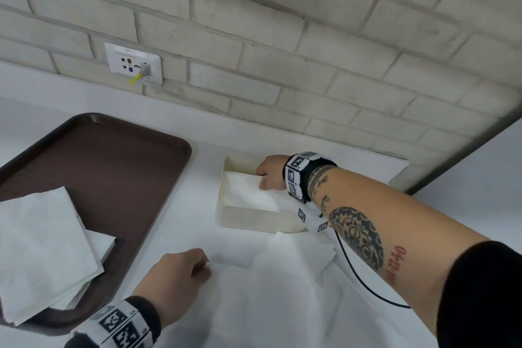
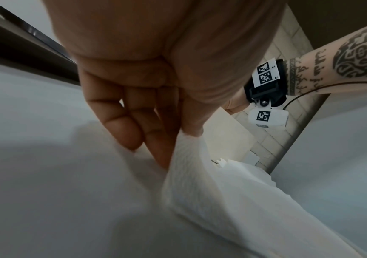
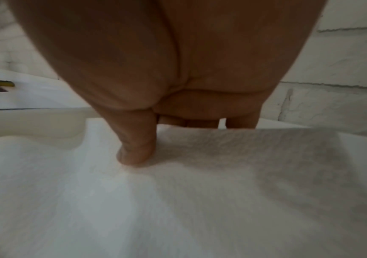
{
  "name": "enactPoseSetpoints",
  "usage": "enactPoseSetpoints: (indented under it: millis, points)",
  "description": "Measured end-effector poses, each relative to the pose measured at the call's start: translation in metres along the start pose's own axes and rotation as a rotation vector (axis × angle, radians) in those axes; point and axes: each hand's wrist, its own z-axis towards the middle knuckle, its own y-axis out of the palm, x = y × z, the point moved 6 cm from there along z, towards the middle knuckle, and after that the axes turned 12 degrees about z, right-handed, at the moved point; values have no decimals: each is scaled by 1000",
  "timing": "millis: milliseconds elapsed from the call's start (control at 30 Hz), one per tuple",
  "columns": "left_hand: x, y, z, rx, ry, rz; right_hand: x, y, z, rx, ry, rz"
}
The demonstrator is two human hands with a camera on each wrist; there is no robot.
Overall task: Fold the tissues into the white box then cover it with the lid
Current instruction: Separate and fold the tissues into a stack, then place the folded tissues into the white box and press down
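The white box [image 1: 254, 219] stands open on the white counter, right of centre. My right hand [image 1: 267, 176] reaches into its far right corner. There the thumb presses on a folded tissue [image 1: 248, 192] and the fingers curl over its far edge. The right wrist view shows that thumb on the tissue [image 3: 200, 192], fingers behind its edge, the box wall [image 3: 34, 122] at left. My left hand [image 1: 197, 265] pinches the edge of a spread tissue [image 1: 282, 291] in front of the box. Close up, the left hand [image 2: 178, 139] has thumb and fingers closed on this tissue [image 2: 222, 200].
A brown tray [image 1: 113, 167] at left carries a stack of unfolded tissues [image 1: 42, 248]. The flat white lid [image 1: 395, 168] lies behind my right forearm against the brick wall. A wall socket [image 1: 132, 62] holds a plug. A black cable [image 1: 364, 282] hangs from my right wrist.
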Motion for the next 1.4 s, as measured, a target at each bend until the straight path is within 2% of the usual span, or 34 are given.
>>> enactPoseSetpoints:
  millis: [233,367,467,533,667,767,833,900,967,1033,1067,1200,1233,1267,1333,1400]
  points:
    - [-4,1,3,7,-11,17,15,-22,-33,97,54,62]
    - [1,-2,3,11,-15,24,-5,-1,-51,87,-46,168]
    - [5,-4,2,24,-11,18,-39,26,-51,-8,-96,334]
    - [6,-4,3,38,-2,6,-53,41,-50,-73,-51,405]
    - [4,-4,3,46,11,4,-55,54,-49,-78,-36,547]
    - [3,-7,4,73,12,11,-31,41,-50,104,-67,607]
    - [5,-10,5,95,6,7,1,39,-49,231,48,555]
    - [7,-13,3,109,5,23,27,51,-49,204,201,468]
    - [8,-14,2,115,-2,22,33,64,-51,137,261,447]
    - [11,-17,-1,123,-5,9,29,65,-56,164,251,467]
    - [13,-19,-3,133,-1,7,26,62,-61,227,235,491]
    - [22,-33,-8,211,50,-2,7,47,-101,666,66,565]
    - [26,-38,-9,227,79,3,0,49,-115,745,10,595]
    - [29,-42,-10,234,116,11,-8,54,-127,759,-49,654]
    - [40,-51,-13,250,212,9,-25,77,-140,600,-137,805]
    - [53,-62,-20,286,332,-18,-41,108,-144,404,-129,882]
